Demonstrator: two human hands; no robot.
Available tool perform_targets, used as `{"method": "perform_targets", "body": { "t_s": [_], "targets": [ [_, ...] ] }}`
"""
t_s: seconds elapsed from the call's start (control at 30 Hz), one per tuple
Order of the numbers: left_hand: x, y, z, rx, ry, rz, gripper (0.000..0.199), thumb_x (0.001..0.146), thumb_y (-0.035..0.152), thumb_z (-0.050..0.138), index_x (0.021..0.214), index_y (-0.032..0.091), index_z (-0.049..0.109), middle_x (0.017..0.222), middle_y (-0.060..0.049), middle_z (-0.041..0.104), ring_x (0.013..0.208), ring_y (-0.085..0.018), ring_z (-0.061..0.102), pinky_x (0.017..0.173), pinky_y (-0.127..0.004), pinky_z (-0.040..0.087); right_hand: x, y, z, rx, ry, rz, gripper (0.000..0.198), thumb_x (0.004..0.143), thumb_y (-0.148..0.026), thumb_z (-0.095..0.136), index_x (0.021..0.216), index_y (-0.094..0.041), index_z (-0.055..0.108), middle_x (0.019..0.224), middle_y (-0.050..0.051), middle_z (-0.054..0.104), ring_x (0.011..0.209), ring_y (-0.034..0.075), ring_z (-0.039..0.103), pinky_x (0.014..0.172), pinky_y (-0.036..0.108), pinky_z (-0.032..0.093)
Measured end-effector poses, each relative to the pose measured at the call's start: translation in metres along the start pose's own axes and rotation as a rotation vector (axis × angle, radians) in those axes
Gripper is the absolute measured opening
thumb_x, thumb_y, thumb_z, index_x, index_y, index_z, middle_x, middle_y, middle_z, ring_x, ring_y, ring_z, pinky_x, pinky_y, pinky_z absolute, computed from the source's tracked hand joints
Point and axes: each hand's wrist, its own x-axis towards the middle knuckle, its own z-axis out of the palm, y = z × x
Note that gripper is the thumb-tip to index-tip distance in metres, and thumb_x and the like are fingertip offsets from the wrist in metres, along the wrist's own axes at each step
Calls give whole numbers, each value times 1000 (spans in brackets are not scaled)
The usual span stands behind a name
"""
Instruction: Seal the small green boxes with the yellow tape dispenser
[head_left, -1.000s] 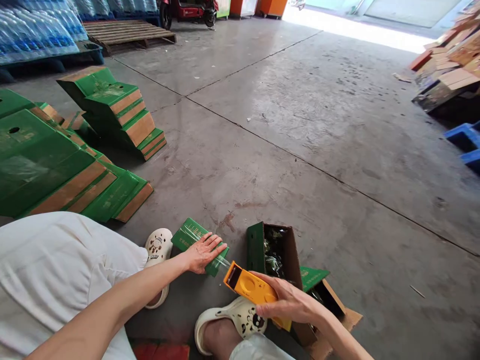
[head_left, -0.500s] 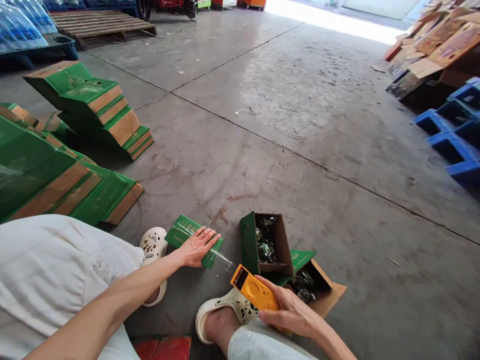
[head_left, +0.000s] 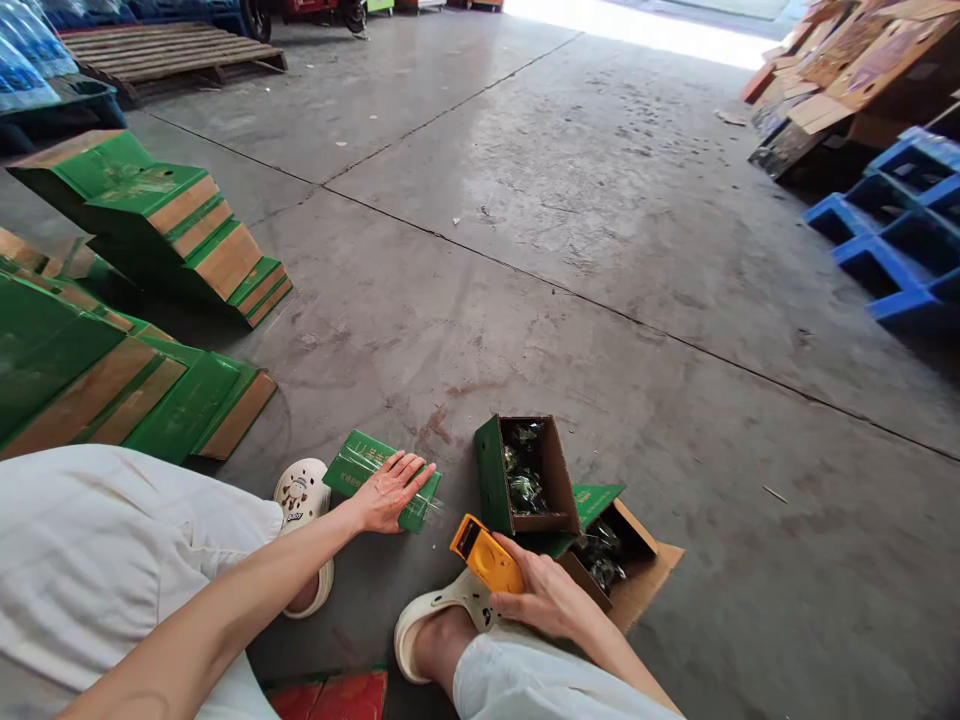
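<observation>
My left hand (head_left: 388,497) lies flat with its fingers stretched out on top of a small green carton (head_left: 358,459). Clear tape runs over that carton, and a loose end sticks out past its right side. In my right hand (head_left: 544,587) is a yellow tape dispenser (head_left: 491,560), held a little to the right of the carton. Beyond the dispenser stands an open green carton (head_left: 492,478) with dark, clear-wrapped items (head_left: 527,490) inside. A second open carton (head_left: 646,580), also with wrapped dark contents, sits beside it, flaps spread.
Flattened green cartons (head_left: 210,395) are piled at the left, with another stack (head_left: 180,205) behind. Blue pallets (head_left: 892,240) and cardboard (head_left: 862,75) are at the right. Near my feet lies something red (head_left: 349,695). A wooden pallet (head_left: 165,50) rests at the far left.
The tape strand that stretched from the carton to the dispenser is now parted, leaving a short end at the carton. My right hand has drawn slightly left; the left stays on the carton.
</observation>
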Motion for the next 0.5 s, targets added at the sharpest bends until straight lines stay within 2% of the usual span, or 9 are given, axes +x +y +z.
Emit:
{"method": "perform_targets", "body": {
  "t_s": [0.17,0.27,0.43,0.5],
  "targets": [
    [0,-2,5,23,-3,28,114,80,52,76,174,26,17,168,-20,36,157,-41,29,132,-57,8,51,-12,11,-63,5,1,79,72,-40,78,148,-24,64,120,9,81,111,33,72,86,33,49],
    [0,-2,7,29,-12,28,118,78,50,78,174,25,15,170,-20,32,159,-43,26,132,-59,6,69,-27,14,-51,0,-10,66,73,-42,79,136,-26,71,114,7,82,105,29,74,79,30,47],
    [2,-1,5,32,-46,5,121,77,49,79,174,20,13,173,-23,29,161,-43,23,133,-60,3,88,-53,30,-223,74,-1,73,79,-47,78,145,-21,64,127,15,78,118,34,71,88,35,48],
    [3,3,6,45,-66,-5,125,74,47,82,174,19,11,175,-24,24,163,-44,19,133,-61,2,96,-62,38,-282,105,-22,65,86,-45,72,144,-19,63,128,18,77,119,35,71,92,36,49]
  ]
}}
